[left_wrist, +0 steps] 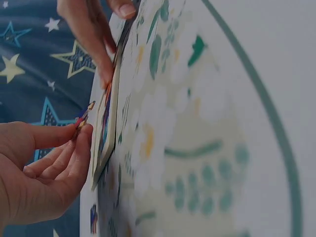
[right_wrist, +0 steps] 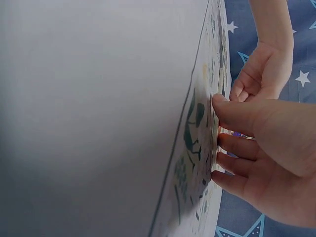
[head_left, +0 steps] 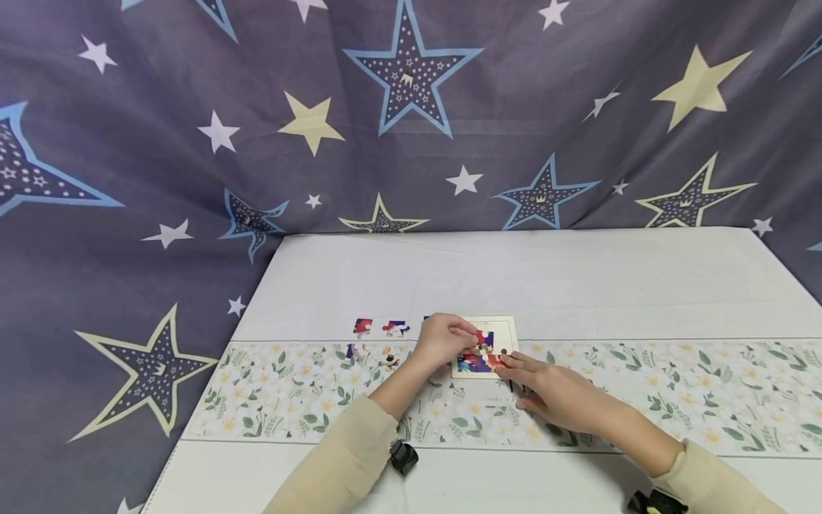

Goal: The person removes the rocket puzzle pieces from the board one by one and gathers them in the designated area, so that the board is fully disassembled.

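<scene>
My left hand (head_left: 443,341) pinches a jigsaw puzzle piece (left_wrist: 85,117) between thumb and fingertips, held just over a cream-framed puzzle board (head_left: 507,323). Red and purple pieces (head_left: 474,364) lie in the board's lower part, and the left hand hides much of its left side. At the board's lower right, my right hand (head_left: 557,394) has its fingers extended, fingertips touching the edge and the pieces there. In the right wrist view, the right hand's thumb (right_wrist: 229,111) and fingers lie along the board's edge.
Several loose puzzle pieces (head_left: 396,328) lie left of the board, some on the floral strip (head_left: 276,392) that crosses the white table (head_left: 578,278). A dark curtain (head_left: 449,93) printed with stars hangs behind the table and along its left side.
</scene>
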Demonstrator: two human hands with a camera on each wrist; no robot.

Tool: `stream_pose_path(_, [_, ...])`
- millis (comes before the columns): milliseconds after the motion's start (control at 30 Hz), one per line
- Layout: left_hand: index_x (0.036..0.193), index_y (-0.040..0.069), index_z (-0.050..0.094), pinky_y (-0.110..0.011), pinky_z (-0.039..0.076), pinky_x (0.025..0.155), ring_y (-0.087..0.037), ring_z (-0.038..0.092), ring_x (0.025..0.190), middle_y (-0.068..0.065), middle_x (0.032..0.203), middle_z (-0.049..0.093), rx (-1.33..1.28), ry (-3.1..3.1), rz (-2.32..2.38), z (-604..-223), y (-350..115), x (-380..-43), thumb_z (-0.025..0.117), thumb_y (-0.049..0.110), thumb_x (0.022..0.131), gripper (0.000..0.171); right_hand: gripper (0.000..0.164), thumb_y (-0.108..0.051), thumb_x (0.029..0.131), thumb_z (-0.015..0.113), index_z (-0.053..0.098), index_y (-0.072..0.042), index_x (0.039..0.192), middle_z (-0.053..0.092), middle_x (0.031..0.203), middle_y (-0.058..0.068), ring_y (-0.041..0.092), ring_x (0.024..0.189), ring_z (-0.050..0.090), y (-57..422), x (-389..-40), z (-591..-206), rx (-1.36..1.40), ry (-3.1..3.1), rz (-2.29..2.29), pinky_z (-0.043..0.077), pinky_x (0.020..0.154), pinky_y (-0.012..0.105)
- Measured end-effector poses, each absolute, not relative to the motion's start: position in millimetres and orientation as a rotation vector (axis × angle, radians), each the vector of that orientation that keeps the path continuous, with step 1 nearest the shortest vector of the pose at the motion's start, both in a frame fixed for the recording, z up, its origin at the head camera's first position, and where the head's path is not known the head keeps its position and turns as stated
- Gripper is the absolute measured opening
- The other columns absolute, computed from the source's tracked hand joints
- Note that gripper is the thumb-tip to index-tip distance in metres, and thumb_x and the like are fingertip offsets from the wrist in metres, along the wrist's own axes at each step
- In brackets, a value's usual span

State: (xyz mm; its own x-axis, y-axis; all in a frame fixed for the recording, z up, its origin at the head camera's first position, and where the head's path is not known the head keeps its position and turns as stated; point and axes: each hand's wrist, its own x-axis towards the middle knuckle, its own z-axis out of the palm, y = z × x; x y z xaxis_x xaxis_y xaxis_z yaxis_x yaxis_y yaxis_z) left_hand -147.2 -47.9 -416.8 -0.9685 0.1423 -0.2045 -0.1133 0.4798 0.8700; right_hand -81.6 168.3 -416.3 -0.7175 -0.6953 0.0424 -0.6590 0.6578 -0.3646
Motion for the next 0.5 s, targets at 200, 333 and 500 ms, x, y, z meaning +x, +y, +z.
stream_pose_path(200, [0.091, 0.001, 0.074, -0.028, 0.059, 0.064, -0.016, 0.071, 0.065, -0.015, 0.082, 0.075, -0.038, 2.402, 1.601, -415, -68, -148, 0.069, 0.006, 0.085, 0.009, 0.055, -0.014, 0.088, 0.069, 0.051, -0.011, 0.139, 0.048, 0.144, 0.020, 0.038, 0.125, 0.054, 169, -82, -418, -1.130, 2.760, -0.557, 0.052, 0.066, 0.023])
stream_pose_path(333, [0.093, 0.001, 0.074, -0.028, 0.059, 0.066, -0.016, 0.072, 0.068, -0.015, 0.084, 0.075, -0.084, 2.411, 1.620, -414, -81, -148, 0.069, 0.006, 0.085, 0.011, 0.055, -0.014, 0.088, 0.069, 0.051, -0.010, 0.139, 0.048, 0.144, 0.021, 0.039, 0.124, 0.055, 169, -82, -418, -1.128, 2.752, -0.574, 0.048, 0.062, 0.020])
stream_pose_path(500, [0.094, 0.001, 0.073, -0.030, 0.060, 0.069, -0.015, 0.072, 0.069, -0.016, 0.086, 0.075, -0.130, 2.413, 1.669, -407, -96, -147, 0.070, 0.005, 0.084, 0.011, 0.056, -0.013, 0.087, 0.069, 0.050, -0.010, 0.139, 0.048, 0.144, 0.022, 0.039, 0.122, 0.056, 169, -82, -419, -1.122, 2.751, -0.583, 0.045, 0.059, 0.016])
